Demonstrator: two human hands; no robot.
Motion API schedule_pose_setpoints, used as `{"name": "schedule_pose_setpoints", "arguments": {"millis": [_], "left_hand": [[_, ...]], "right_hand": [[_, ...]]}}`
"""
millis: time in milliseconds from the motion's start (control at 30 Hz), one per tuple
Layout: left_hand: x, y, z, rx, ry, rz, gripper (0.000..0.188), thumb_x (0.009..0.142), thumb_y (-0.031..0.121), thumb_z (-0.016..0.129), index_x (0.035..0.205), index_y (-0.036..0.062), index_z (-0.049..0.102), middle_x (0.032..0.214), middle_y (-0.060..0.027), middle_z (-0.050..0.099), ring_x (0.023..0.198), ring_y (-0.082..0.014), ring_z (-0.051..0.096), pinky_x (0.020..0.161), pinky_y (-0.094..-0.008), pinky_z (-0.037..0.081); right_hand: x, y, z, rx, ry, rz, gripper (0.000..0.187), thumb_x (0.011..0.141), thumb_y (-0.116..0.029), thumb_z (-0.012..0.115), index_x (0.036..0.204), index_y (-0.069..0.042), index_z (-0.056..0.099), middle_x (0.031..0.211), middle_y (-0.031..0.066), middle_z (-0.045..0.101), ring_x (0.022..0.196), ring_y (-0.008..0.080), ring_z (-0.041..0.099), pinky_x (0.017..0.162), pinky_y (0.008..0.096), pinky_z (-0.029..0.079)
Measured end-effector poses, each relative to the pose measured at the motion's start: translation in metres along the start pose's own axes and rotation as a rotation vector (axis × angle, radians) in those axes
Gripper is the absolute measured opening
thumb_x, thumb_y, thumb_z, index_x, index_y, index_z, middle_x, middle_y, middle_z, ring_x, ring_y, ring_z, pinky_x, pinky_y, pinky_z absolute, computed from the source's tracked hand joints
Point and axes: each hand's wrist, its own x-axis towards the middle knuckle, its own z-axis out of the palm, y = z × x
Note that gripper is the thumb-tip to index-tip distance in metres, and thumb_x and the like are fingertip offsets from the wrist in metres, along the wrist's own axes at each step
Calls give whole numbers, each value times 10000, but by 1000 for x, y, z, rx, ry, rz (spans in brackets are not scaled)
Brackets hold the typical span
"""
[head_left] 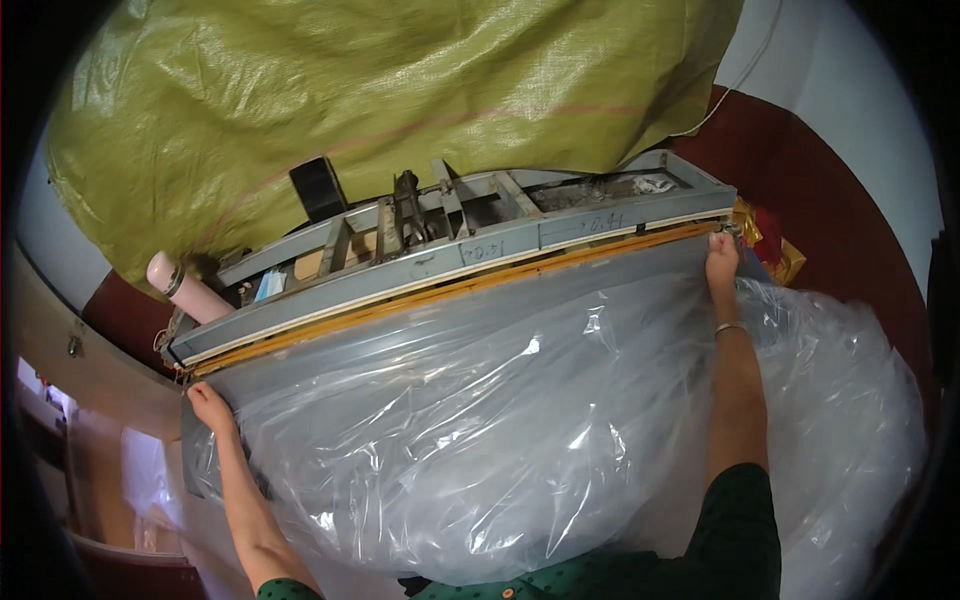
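A large sheet of clear plastic film [450, 430] spreads in front of me, its far edge running along a long grey metal sealing machine [480, 240]. My left hand [208, 405] is closed on the film's far left corner, just below the machine's left end. At the machine's right end, my right hand [721, 262] pinches the film's other corner. Between the two hands the edge is drawn out straight beside an orange strip [470, 292] on the machine's near side. Further down, the film lies loose and crumpled and bulges out to the right past my right arm.
A huge yellow-green woven sack [400, 90] stands behind the machine. On the machine's frame rest a pink bottle [188, 290] and a dark flat phone-like slab [318, 188]. Red and gold wrapping [775, 245] lies past its right end. A wooden door-like panel [90, 340] is at the left.
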Motion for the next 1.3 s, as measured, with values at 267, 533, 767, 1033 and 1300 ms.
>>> {"name": "schedule_pose_setpoints", "arguments": {"millis": [267, 533, 767, 1033, 1300], "left_hand": [[27, -20, 19, -232, -79, -145, 217, 896, 204, 497, 758, 41, 463, 647, -14, 450, 592, -122, 395, 567, -260, 367], [25, 2, 22, -425, -90, -217, 154, 875, 194, 520, 790, 92, 441, 650, 28, 430, 557, -65, 382, 520, -206, 362], [26, 11, -1, -568, -81, -423, 115, 901, 193, 457, 897, 83, 425, 675, -15, 500, 573, -109, 505, 516, -242, 451], [38, -5, -10, -660, -444, -409, 52, 885, 121, 477, 856, 91, 446, 730, 15, 469, 612, -71, 468, 572, -209, 419], [23, 31, -116, -703, -452, -152, 64, 866, 50, 497, 855, 91, 450, 745, 45, 392, 689, -40, 394, 652, -180, 340]], "right_hand": [[7, -16, 36, 64, 34, -34, 205, 857, -216, 579, 783, -34, 518, 629, 12, 486, 603, 97, 436, 590, 259, 400], [15, 4, 35, -21, 184, -87, 132, 816, -152, 587, 786, -57, 501, 667, 7, 503, 556, 105, 472, 549, 256, 417], [10, -19, 36, 183, 64, 182, 112, 850, -168, 510, 892, -65, 504, 643, 3, 467, 469, 91, 432, 411, 260, 399], [8, -54, -14, -124, -42, -375, 166, 825, -165, 566, 902, -27, 516, 703, 55, 533, 598, 147, 521, 586, 312, 447], [-132, -236, -206, -187, -1605, 8, 468, 617, -317, 753, 976, -52, 609, 916, 96, 657, 828, 241, 632, 735, 336, 486]]}}
